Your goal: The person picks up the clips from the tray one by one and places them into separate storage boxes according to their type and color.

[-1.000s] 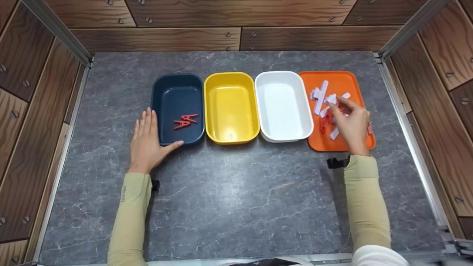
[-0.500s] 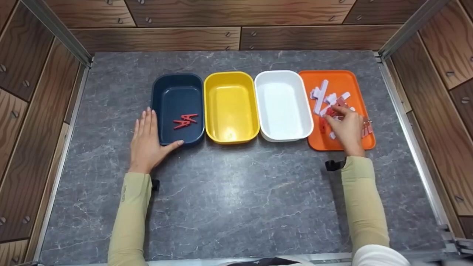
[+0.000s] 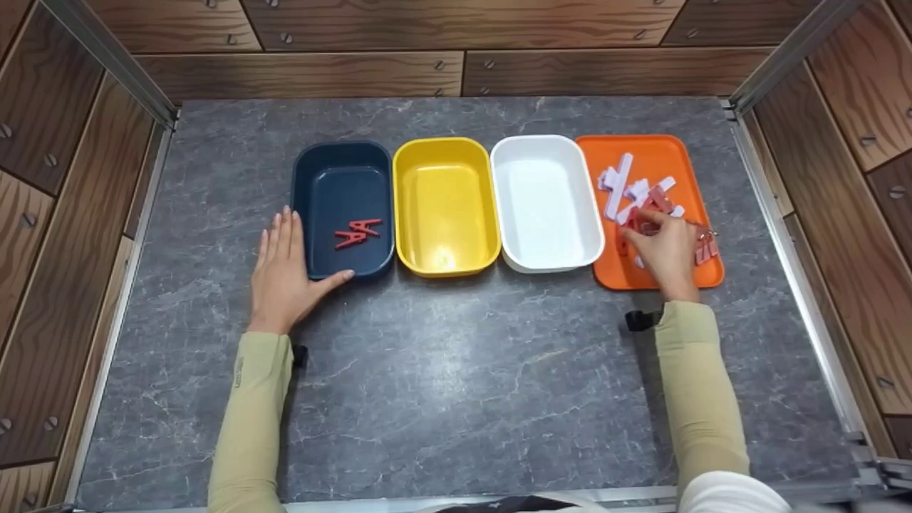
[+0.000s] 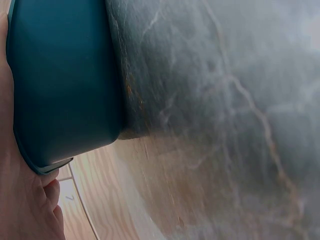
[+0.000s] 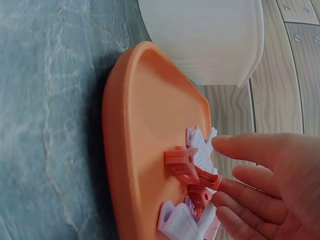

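My left hand (image 3: 281,267) lies with straight fingers along the left side of the dark blue bin (image 3: 303,164), its thumb on the near rim. Two red clothespins (image 3: 358,233) lie in that bin. My right hand (image 3: 666,253) is over the orange tray (image 3: 613,278), among a pile of clips. In the right wrist view, thumb and fingers stand apart, with a red clothespin (image 5: 182,167) by the fingertips and nothing pinched. Lilac bag clips (image 3: 618,187) lie at the tray's far left, and reddish clips (image 3: 705,251) at its right. The hand hides part of the pile.
A yellow bin (image 3: 447,206) and a white bin (image 3: 547,199) stand between the dark blue bin and the orange tray, all in one row. Grey marbled tabletop (image 3: 456,385) stretches in front. Wood-patterned walls (image 3: 456,71) enclose the back and sides.
My right hand has moved slightly left and toward the near side over the tray, uncovering more reddish clips at the pile's far side and right. My left hand has stayed in place.
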`<move>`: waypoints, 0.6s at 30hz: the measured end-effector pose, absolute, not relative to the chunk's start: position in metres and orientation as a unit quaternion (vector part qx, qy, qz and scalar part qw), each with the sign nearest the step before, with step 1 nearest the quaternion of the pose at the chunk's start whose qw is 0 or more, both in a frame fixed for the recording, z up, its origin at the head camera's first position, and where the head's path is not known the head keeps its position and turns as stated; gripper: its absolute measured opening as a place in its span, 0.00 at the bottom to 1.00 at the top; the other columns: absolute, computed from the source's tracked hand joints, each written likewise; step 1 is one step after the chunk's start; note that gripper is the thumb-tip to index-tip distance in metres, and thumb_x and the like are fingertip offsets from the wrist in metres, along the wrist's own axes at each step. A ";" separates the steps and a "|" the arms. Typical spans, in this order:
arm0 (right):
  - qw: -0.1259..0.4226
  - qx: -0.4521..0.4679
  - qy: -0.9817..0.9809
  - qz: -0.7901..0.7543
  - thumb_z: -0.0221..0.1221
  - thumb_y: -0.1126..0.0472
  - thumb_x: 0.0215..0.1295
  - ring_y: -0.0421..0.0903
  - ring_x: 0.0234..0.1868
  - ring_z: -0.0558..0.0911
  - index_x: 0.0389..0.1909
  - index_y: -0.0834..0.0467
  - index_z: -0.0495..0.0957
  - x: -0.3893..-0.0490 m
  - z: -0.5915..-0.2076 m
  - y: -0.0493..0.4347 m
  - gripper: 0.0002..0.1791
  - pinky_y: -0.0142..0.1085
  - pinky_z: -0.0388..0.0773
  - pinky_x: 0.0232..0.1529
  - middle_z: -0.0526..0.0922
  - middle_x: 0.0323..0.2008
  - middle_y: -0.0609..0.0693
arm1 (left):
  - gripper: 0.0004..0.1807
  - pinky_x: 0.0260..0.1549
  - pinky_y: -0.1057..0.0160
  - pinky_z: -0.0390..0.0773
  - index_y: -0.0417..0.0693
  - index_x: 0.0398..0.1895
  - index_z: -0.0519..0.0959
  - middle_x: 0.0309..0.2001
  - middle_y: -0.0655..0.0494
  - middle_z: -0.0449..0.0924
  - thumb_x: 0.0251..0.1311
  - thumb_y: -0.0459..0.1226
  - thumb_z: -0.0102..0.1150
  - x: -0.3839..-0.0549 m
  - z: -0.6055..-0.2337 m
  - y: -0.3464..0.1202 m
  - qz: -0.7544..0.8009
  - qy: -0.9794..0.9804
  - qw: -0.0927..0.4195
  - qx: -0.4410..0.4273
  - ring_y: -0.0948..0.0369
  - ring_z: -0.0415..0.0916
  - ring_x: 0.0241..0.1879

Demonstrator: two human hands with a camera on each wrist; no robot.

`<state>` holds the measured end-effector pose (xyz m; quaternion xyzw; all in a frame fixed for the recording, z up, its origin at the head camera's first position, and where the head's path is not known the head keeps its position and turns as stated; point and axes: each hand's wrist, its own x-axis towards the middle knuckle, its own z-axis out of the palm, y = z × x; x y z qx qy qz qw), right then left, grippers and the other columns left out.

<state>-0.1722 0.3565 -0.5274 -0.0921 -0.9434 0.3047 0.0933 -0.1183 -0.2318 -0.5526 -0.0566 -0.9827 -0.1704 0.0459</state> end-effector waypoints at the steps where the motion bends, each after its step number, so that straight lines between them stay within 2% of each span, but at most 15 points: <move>1: 0.093 -0.093 -0.943 0.305 0.73 0.61 0.60 0.58 0.46 0.84 0.55 0.66 0.84 -0.173 -0.528 0.356 0.23 0.49 0.79 0.45 0.87 0.45 0.64 | 0.72 0.75 0.57 0.28 0.38 0.82 0.38 0.82 0.44 0.33 0.50 0.80 0.51 -0.118 -0.553 -0.232 -0.170 -0.983 0.046 -0.057 0.51 0.31 0.80; 4: 0.090 -0.093 -0.943 0.307 0.73 0.61 0.61 0.58 0.45 0.84 0.56 0.66 0.84 -0.173 -0.529 0.357 0.23 0.50 0.81 0.46 0.86 0.45 0.64 | 0.72 0.75 0.57 0.28 0.38 0.82 0.38 0.82 0.43 0.34 0.50 0.80 0.51 -0.119 -0.553 -0.232 -0.171 -0.983 0.044 -0.057 0.52 0.29 0.80; 11: 0.051 -0.104 -0.949 0.294 0.72 0.55 0.62 0.57 0.44 0.83 0.58 0.65 0.83 -0.173 -0.532 0.358 0.27 0.43 0.78 0.37 0.86 0.49 0.63 | 0.72 0.76 0.57 0.28 0.38 0.82 0.38 0.82 0.42 0.34 0.51 0.80 0.51 -0.119 -0.552 -0.232 -0.169 -0.983 0.046 -0.060 0.52 0.30 0.80; 18: 0.036 -0.103 -0.952 0.287 0.72 0.55 0.62 0.59 0.49 0.80 0.60 0.66 0.81 -0.176 -0.533 0.356 0.29 0.51 0.78 0.48 0.82 0.56 0.64 | 0.72 0.76 0.57 0.29 0.38 0.82 0.38 0.82 0.42 0.35 0.51 0.80 0.50 -0.118 -0.552 -0.232 -0.169 -0.983 0.043 -0.058 0.53 0.28 0.80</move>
